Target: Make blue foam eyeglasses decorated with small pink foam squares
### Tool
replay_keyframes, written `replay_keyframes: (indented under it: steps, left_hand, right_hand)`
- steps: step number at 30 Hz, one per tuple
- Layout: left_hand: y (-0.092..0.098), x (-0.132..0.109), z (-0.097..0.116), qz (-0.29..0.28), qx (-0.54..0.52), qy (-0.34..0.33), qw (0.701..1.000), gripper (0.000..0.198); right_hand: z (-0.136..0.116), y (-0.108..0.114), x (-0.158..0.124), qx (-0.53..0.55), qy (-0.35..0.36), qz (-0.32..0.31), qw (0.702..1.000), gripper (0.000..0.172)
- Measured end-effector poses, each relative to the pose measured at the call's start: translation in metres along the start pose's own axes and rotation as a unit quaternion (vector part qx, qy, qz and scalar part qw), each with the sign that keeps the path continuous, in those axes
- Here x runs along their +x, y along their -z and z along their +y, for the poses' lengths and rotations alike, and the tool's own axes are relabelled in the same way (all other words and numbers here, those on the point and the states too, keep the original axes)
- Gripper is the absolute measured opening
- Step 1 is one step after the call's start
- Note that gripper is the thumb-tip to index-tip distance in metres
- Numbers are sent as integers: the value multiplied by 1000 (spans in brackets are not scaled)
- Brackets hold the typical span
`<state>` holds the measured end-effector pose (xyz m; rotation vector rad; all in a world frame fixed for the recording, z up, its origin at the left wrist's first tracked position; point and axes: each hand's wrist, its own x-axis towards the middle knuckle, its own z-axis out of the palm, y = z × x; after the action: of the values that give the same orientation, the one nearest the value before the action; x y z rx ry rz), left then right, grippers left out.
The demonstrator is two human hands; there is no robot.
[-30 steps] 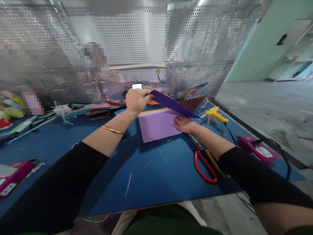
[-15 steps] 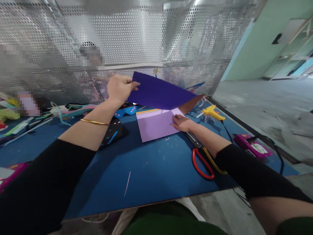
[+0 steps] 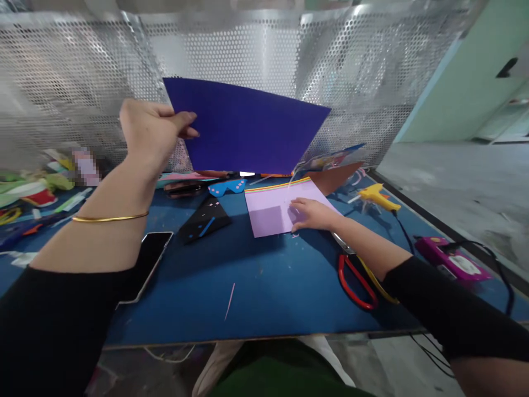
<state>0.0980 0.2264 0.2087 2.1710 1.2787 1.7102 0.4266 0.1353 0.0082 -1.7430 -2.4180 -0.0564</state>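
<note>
My left hand pinches the left edge of a dark purple sheet, held up in front of the perforated screen. On the table lies a stack of coloured sheets, light purple on top, with yellow, orange and red edges showing along the back. My right hand rests on the stack's right part, fingers stretched out. Beside the right wrist are scissors with a red and a yellow handle loop, their blades partly under the forearm. A brown sheet sits behind the stack.
A yellow glue gun and a magenta power box with cables stand at the right. A phone, a black folded piece and blue paper glasses lie left of the stack. The perforated screen borders the table's back.
My left hand has lifted the dark purple sheet up and to the left, away from the stack. My right hand stays on the light purple sheet. The view has shifted slightly.
</note>
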Motion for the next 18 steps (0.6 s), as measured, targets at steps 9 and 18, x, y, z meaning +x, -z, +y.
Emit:
replay_keyframes:
  steps: [9, 18]
  left_hand:
    - [14, -7, -16, 26, -19, 27, 999, 23]
    - [16, -9, -31, 14, -26, 76, 997, 22]
  right_hand:
    - [-14, -3, -7, 40, 32, -16, 999, 41]
    - [-12, 5, -7, 90, 23, -30, 995, 33]
